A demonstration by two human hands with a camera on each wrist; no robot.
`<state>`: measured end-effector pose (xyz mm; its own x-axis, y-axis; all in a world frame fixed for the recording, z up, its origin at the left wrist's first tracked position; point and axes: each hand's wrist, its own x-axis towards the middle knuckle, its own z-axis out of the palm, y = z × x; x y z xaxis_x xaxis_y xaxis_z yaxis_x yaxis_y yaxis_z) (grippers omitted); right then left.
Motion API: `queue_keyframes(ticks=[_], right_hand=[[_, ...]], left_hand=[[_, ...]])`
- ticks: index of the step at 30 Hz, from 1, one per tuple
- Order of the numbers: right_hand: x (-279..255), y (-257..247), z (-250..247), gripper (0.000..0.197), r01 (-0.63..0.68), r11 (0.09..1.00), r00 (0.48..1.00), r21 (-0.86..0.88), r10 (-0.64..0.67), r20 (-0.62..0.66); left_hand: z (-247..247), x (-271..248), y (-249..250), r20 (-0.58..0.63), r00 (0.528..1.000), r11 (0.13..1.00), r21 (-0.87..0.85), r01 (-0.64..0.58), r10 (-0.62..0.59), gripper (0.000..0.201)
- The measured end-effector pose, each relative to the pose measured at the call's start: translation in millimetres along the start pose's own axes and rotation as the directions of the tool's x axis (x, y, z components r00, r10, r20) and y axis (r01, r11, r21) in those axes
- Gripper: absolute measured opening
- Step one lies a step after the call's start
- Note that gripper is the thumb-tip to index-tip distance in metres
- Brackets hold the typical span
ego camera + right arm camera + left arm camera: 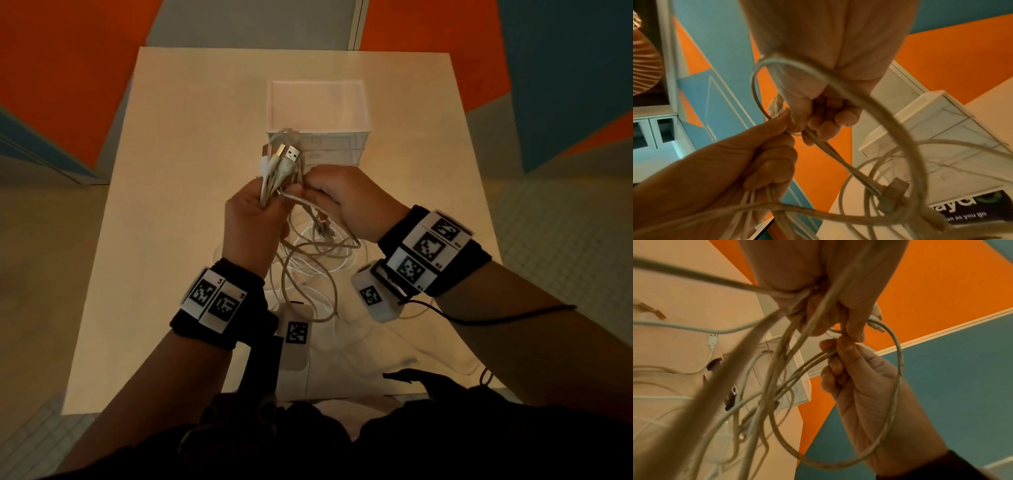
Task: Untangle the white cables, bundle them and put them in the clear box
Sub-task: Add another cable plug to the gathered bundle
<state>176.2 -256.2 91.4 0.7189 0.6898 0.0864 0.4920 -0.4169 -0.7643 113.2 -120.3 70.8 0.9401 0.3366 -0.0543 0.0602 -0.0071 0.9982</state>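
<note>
Several white cables [279,171] stand bunched in my left hand [270,202], which grips them in a fist; their USB plugs [291,154] stick up above it. My right hand [308,188] meets it just to the right and grips a few strands [818,356] with curled fingers [838,120]. The rest of the tangle [315,260] hangs in loops from both hands down to the table. A wide loop [898,369] arcs round the right hand [849,369]. The clear box [318,113] stands open just beyond the hands, nothing visible inside it.
The beige table [178,205] ends close on the left, right and front. A white sheet [376,342] lies on its near part under the cables. A black printed card [972,206] sits by the box [941,129]. One USB plug [712,339] rests on the tabletop.
</note>
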Motion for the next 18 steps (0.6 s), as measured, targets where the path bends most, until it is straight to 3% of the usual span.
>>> queue_keyframes(ticks=[6, 10, 14, 18], right_hand=[[-2, -4, 1, 0.024, -0.017, 1.0, 1.0, 0.021, 0.017, -0.006], [2, -16, -4, 0.026, 0.055, 0.998, 0.998, -0.042, -0.056, -0.028], [4, -21, -10, 0.016, 0.034, 0.978, 0.999, -0.204, -0.029, 0.027], [-14, -16, -22, 0.025, 0.005, 0.968, 0.998, -0.252, -0.021, -0.061]], left_hand=[[-1, 2, 17, 0.018, 0.998, 0.998, -0.029, -0.053, 0.054, 0.01], [-3, 0, 24, -0.021, 0.99, 0.987, -0.079, -0.14, 0.139, 0.008], [-5, -1, 34, -0.084, 0.985, 0.971, -0.174, -0.162, 0.149, 0.01], [-17, 0, 38, -0.019, 0.976, 0.976, -0.009, -0.216, 0.216, 0.009]])
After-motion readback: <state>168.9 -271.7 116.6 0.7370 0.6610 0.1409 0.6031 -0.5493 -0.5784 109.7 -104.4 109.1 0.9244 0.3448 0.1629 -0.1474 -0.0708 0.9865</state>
